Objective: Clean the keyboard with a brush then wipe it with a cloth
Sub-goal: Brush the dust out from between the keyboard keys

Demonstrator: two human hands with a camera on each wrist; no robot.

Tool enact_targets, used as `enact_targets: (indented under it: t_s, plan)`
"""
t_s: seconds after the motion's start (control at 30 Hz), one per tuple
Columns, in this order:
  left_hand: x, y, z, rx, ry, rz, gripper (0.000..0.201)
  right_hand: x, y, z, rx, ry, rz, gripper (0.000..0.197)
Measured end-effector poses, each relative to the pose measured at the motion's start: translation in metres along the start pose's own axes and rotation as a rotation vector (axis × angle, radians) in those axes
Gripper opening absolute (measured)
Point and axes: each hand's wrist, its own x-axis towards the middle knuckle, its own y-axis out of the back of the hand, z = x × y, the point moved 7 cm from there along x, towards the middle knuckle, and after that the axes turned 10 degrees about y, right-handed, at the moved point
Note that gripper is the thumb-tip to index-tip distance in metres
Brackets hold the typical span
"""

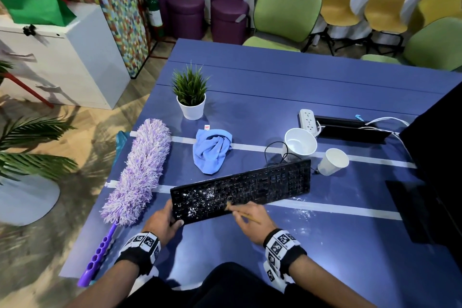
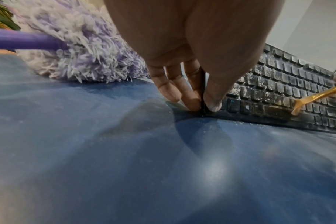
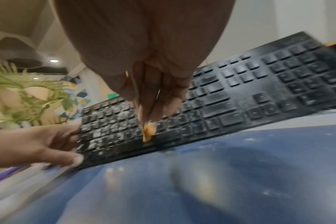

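Left hand (image 1: 163, 221) pinches the keyboard (image 1: 243, 190) corner, steadying it on the tabletop (image 1: 325, 245); right hand (image 1: 252, 222) pinches the brush (image 1: 243, 214), bristles apparently sweeping powder off the keys.

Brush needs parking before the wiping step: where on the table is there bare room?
Free: the near table strip between keyboard and table edge, though powder-dusted on its right. Crowded: behind the keyboard, with blue cloth, two paper cups, duster.
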Motion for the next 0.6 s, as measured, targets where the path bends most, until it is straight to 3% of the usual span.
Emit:
enact_targets:
  t_s: [0.07,0.2,0.37,0.53,0.6]
  plan:
    - [-0.001,0.001,0.001,-0.003,0.001,0.0,0.063,-0.002,-0.011,0.007,-0.045,-0.011,-0.025,0.034]
    - [-0.003,0.001,0.003,0.0,0.011,-0.008,0.064,-0.006,0.021,0.018,-0.036,-0.127,0.203,0.026]
    - [-0.002,0.003,0.002,0.026,0.025,-0.013,0.064,0.002,-0.016,0.001,-0.05,0.04,-0.055,0.031]
    - [-0.005,0.002,0.004,0.042,0.025,-0.012,0.062,0.001,0.022,0.007,-0.001,-0.057,0.252,0.027]
    - [-0.004,0.002,0.003,0.042,0.025,-0.018,0.062,0.002,0.019,0.001,-0.019,-0.009,0.199,0.026]
